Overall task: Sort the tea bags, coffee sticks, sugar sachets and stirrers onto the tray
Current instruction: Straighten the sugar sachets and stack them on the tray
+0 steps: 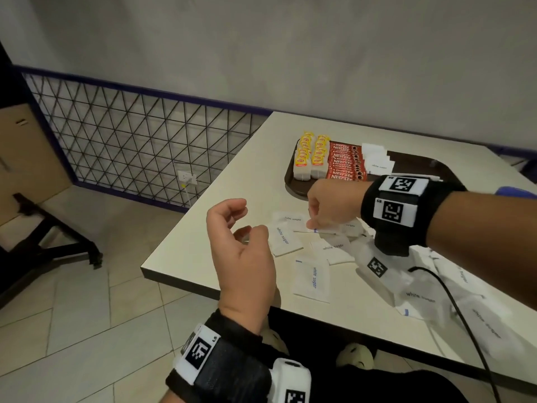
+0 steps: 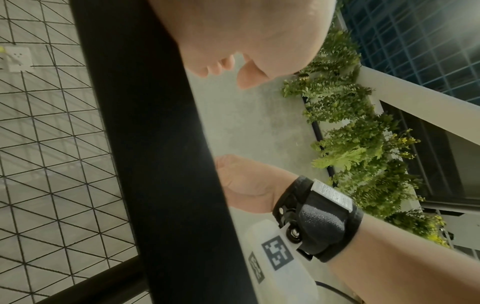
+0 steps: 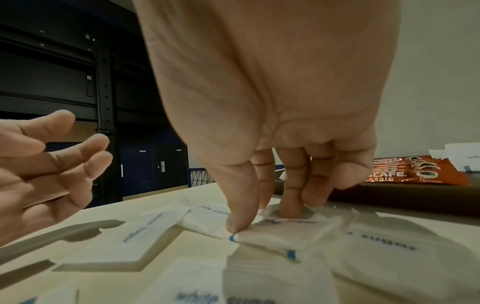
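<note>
A dark brown tray on the white table holds rows of yellow-tagged tea bags, red coffee sticks and a stack of white sugar sachets. Several loose sugar sachets lie scattered near the table's front. My right hand reaches down among them and pinches the edge of one sugar sachet between thumb and fingers. My left hand hovers palm up at the table's left edge, fingers loosely curled, holding nothing. No stirrers are visible.
A clear plastic bag with more sachets and a black cable lie on the table at the right. A wire mesh fence and tiled floor are to the left. The wall stands behind the table.
</note>
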`<state>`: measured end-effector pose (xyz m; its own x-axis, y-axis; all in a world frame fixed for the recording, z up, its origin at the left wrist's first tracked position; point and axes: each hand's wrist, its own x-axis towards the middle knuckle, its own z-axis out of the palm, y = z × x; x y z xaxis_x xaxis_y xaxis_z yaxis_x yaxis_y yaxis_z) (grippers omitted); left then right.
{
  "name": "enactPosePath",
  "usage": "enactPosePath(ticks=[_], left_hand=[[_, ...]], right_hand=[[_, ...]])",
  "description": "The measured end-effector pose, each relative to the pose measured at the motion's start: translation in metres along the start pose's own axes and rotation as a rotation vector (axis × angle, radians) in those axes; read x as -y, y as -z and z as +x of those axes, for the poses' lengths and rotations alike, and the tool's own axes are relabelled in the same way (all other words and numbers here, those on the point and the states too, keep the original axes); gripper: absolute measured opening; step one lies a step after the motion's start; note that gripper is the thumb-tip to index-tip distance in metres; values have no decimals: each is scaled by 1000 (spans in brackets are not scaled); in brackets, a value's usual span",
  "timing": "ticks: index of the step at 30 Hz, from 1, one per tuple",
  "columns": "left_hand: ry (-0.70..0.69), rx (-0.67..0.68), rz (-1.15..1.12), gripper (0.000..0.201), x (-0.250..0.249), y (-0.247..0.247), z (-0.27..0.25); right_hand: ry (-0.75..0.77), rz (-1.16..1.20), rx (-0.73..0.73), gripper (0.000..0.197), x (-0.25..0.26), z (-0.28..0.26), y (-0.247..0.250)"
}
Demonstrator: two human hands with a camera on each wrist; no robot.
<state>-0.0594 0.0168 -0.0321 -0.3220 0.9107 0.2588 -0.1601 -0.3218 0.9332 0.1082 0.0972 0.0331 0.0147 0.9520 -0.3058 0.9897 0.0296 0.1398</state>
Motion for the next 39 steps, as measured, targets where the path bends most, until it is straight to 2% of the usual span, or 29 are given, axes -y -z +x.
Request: enactPosePath(ticks=[4, 8, 13, 19, 22, 25, 26, 29, 32, 35, 37, 39], left_hand=[[5, 28, 8, 43, 2, 1, 1], [-13, 43, 19, 43, 3, 1, 1], [-10, 47, 13, 43, 6, 1, 2], [-11, 36, 22, 42, 6, 0, 3], [-4, 36, 23, 43, 6, -1, 4], [1, 29, 13, 44, 6, -1, 4], [1, 25, 11, 44, 6, -1, 4], [5, 30, 5, 43, 6, 0, 5], [17, 27, -33, 40, 6, 0, 5], [33, 23, -52, 38, 6, 0, 5], [36, 22, -53, 38, 6, 0, 6], [34, 22, -53, 39, 6, 0, 6]], right_hand=[[-36, 20, -4, 43, 0, -2, 2], [-90, 25, 26, 29, -6, -4, 9], [-98, 39, 31, 45, -11, -4, 3], [-95, 84, 42, 48, -10, -12, 7], [-63, 133, 28, 38, -8, -19, 9], [-33, 307, -81, 14, -8, -27, 18], [-22, 384, -122, 13, -7, -31, 22], [15, 565, -164, 17, -2, -38, 31], [46, 703, -44, 26, 8, -41, 26], [1, 886, 86, 35, 25, -42, 11], [-29, 857, 83, 38, 37, -41, 0], [-21, 674, 44, 43, 48, -39, -6]])
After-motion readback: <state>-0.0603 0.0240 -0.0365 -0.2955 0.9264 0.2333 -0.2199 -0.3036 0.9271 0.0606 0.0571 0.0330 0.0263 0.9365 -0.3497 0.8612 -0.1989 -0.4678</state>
